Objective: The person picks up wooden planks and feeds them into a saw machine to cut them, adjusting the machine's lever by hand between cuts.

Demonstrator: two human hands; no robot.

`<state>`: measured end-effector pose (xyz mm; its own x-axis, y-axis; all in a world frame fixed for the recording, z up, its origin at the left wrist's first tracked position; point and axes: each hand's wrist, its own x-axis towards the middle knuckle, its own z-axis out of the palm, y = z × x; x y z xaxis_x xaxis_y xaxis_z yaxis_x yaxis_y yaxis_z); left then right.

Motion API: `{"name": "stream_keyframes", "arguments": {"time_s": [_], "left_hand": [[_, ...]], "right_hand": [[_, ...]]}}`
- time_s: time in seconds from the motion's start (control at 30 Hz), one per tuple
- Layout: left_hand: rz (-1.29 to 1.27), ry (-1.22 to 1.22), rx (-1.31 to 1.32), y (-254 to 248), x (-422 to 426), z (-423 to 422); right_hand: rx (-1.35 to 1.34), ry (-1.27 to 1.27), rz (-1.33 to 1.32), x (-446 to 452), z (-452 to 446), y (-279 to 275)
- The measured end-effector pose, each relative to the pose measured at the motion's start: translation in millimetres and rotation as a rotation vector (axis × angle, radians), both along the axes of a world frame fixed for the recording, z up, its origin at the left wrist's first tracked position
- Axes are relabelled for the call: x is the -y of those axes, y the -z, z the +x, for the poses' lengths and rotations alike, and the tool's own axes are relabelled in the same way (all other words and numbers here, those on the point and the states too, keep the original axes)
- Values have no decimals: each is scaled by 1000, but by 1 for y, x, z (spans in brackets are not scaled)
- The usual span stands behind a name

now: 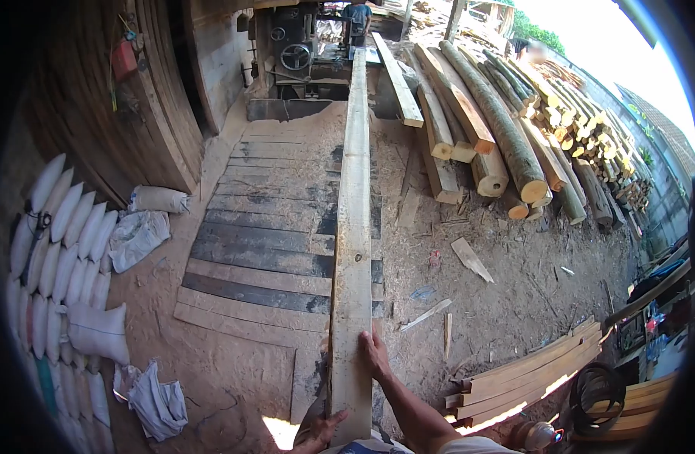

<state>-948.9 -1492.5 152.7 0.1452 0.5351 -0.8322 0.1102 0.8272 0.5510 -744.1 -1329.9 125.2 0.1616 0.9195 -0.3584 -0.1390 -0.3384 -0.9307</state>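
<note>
A long sawn wooden beam [355, 234] runs straight ahead from my body, its far end at a sawmill machine [294, 49] with a handwheel. My right hand [375, 357] grips the beam's right edge, with part of its fingers hidden along the side. Closer to me, my left hand [322, 431] holds the left edge near the beam's near end; its underside fingers are out of sight. A knot marks the beam's upper face.
Beyond the machine stands another person [357, 17]. Logs [506, 136] and a squared timber [397, 79] lie at the right. Filled sacks [68, 250] are stacked left. Planks [525, 374] lie at lower right. Sawdust covers floor boards [264, 238].
</note>
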Motion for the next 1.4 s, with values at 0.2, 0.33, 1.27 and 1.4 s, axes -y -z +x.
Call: {"name": "stream_keyframes", "arguments": {"time_s": [0.2,0.33,1.27,1.4], "left_hand": [[-45,-89,88,33,-35,14],[-67,-91,86,-3,-87,26],[69,-95,23,40,-448,89],[32,-81,4,41,-535,108]], "right_hand": [[124,18,-18,-50,19,32],[82,22,-72,-87,29,30],[82,26,14,-467,90,29],[91,38,3,-556,112,41]]}}
